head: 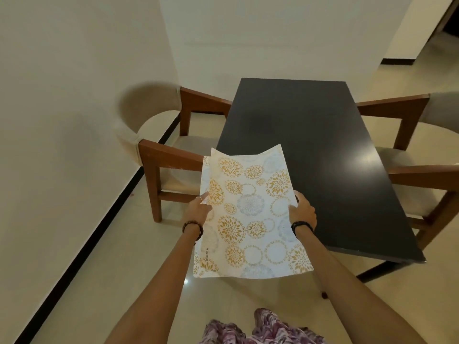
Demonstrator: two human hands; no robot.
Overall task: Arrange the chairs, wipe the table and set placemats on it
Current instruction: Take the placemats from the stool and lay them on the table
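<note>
I hold white placemats printed with gold and grey floral circles, at least two stacked, in the air over the near left corner of the dark table. My left hand grips their left edge and my right hand grips their right edge. The mats bow slightly between my hands. A beige armchair with a wooden frame stands at the table's left side, and a matching armchair stands at its right side.
A white wall with a black skirting strip runs along the left, close behind the left chair. Glossy cream floor tiles lie around the table. A doorway opening shows at the far right.
</note>
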